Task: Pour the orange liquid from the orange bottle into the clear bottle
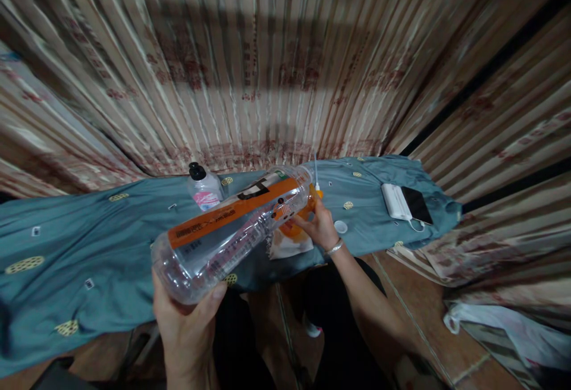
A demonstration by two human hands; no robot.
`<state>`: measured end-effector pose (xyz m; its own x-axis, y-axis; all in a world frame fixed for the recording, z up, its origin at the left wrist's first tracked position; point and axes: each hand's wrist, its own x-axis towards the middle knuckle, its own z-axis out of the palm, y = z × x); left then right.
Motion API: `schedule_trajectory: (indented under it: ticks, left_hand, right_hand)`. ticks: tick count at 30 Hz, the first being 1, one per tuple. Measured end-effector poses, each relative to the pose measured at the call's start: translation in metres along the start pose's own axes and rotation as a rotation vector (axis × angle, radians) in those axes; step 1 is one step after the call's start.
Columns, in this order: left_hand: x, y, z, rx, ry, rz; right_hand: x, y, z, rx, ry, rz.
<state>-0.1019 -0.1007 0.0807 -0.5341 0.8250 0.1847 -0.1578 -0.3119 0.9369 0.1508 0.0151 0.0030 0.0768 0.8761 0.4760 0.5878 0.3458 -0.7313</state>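
Head view: left hand (185,326) grips a bottle (236,223), right hand (323,227) seemingly its far end.

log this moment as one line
left hand: on clear bottle, near end | right hand: on far end | pose: held above teal cloth | on cloth: black-capped bottle

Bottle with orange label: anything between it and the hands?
Nothing visible. The left hand holds the bottle directly by its near end; the right hand is at its far end, exact contact unclear.
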Motion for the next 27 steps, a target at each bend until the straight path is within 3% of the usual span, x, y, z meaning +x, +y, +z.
schedule_trajectory:
  ticks: [13,27]
  left_hand:
    - [0.0003,-0.0019,-0.0012,0.079,-0.031,0.033]
    - [0.0012,0.0008,0.0016,0.022,-0.028,0.022]
  right_hand:
    - [-0.0011,0.0031,0.0002,0.035,-0.015,0.050]
    - [-0.0001,0.0014,-0.0001,0.045,-0.016,0.012]
